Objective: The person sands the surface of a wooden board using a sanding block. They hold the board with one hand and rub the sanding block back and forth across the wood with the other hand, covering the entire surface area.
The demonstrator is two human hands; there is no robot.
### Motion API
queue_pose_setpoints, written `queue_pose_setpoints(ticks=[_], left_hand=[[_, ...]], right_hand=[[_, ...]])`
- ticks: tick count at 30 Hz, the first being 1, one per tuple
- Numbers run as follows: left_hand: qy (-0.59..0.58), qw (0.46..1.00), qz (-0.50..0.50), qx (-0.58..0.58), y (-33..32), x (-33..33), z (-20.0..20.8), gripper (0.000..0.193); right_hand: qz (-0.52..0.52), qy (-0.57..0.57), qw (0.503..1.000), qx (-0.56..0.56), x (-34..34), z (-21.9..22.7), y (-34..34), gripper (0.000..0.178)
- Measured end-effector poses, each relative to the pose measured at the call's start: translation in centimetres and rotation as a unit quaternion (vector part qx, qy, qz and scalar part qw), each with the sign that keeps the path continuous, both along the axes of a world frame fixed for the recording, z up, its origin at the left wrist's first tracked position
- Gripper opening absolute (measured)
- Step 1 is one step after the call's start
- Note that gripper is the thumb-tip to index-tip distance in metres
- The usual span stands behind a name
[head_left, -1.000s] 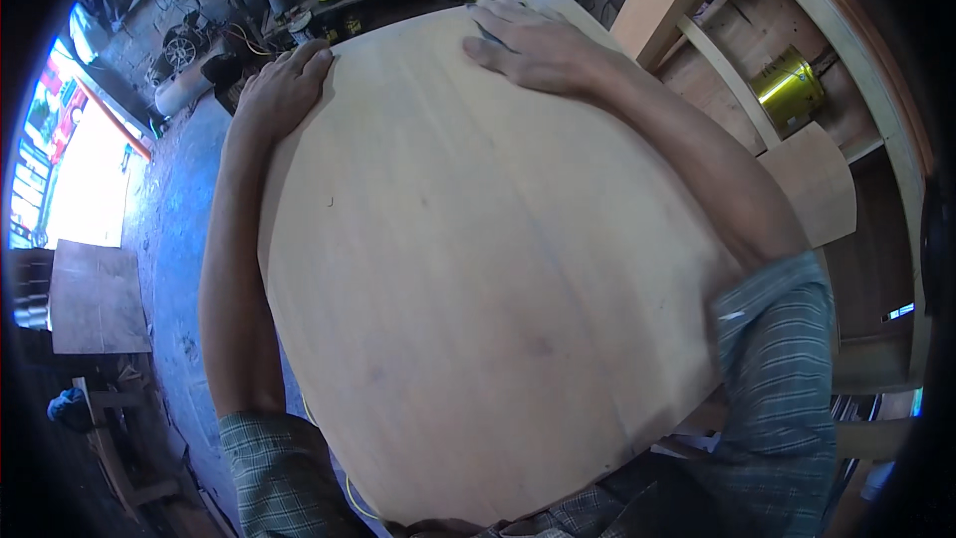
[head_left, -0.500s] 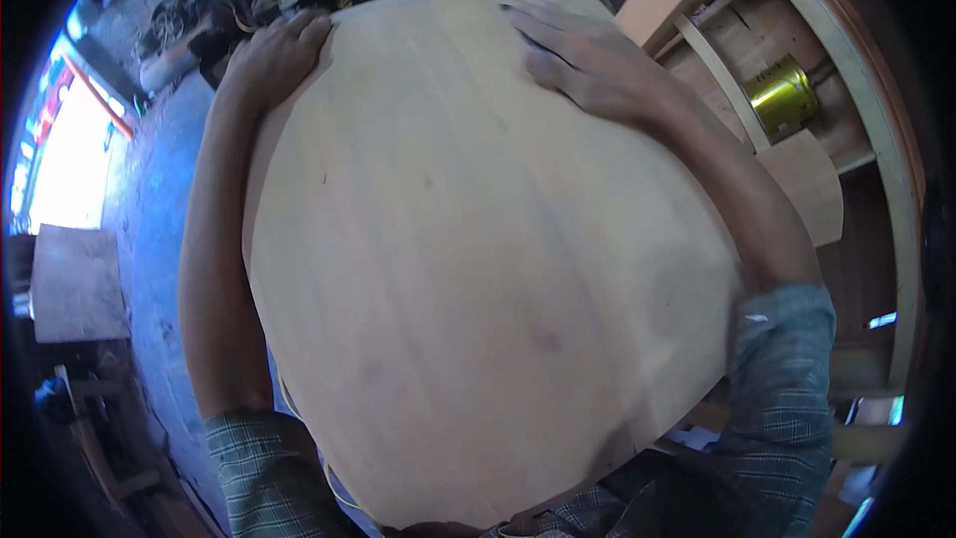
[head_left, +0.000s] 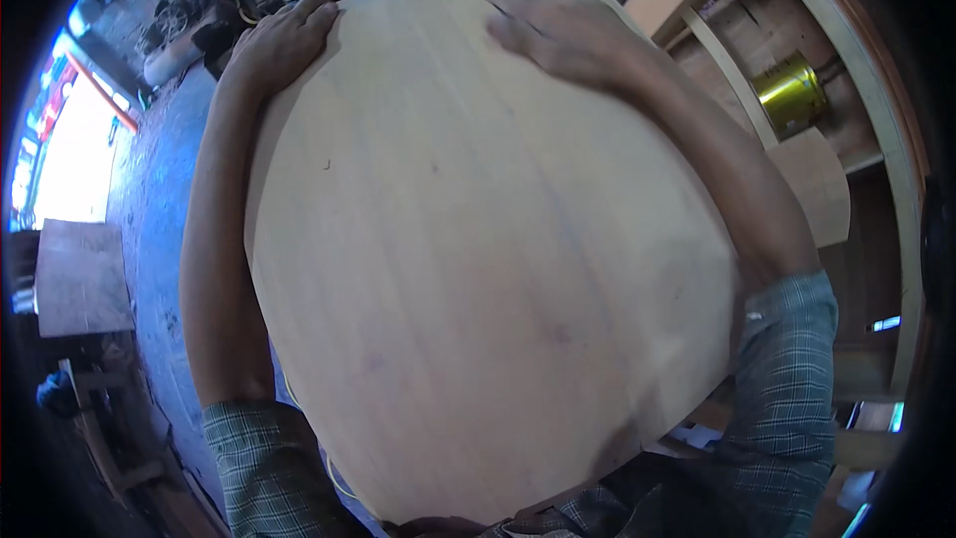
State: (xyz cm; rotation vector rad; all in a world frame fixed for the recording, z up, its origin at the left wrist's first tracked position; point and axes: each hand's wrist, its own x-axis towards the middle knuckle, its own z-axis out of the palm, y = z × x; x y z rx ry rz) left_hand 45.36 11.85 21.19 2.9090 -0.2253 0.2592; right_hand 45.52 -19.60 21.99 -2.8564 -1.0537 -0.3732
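A broad, pale wooden panel [head_left: 448, 229] fills the middle of the view, its near edge close to my body. At its far left corner, my left hand [head_left: 284, 43] is closed over the edge, fingers bent. My right hand [head_left: 563, 32] lies palm down near the far edge, its fingers stretched out on the wood and slightly blurred by motion. Whether something thin lies beneath that palm is hidden. Both forearms reach along the panel's sides, their checked sleeves [head_left: 782, 369] pushed back toward the elbows.
At the right, a wooden frame with shelves [head_left: 886, 189] holds a shiny yellow-green can [head_left: 790, 93]. Tins and clutter line the far side. A blue-lit surface [head_left: 164, 229] runs along the left, beside a squarish board [head_left: 85, 277]. A yellow cord [head_left: 339, 483] shows under the panel.
My right hand has slid a little left and toward the far edge of the panel. My left hand keeps its place at the corner. The whole view has shifted slightly.
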Motion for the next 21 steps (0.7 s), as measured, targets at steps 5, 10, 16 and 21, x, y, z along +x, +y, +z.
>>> queue_pose_setpoints(ticks=[5, 10, 16, 21], left_hand=[[-0.042, 0.993, -0.057, 0.093, 1.3, -0.7, 0.1, 0.041], [-0.049, 0.983, -0.094, 0.148, 1.9, 0.2, -0.1, 0.034], [-0.059, 0.996, -0.042, 0.059, 0.7, -0.6, -0.5, 0.036], [-0.054, 0.984, -0.087, 0.149, 1.7, -0.2, 0.2, 0.038]], right_hand=[[-0.023, 0.041, 0.997, 0.059, -0.9, 0.7, 1.3, 0.075], [0.04, -0.024, 0.999, -0.015, -4.1, 1.0, -0.6, 0.076], [-0.083, 0.058, 0.995, 0.008, 2.9, 0.8, 1.5, 0.078], [0.055, 0.018, 0.998, -0.039, -6.6, 1.3, -1.8, 0.075]])
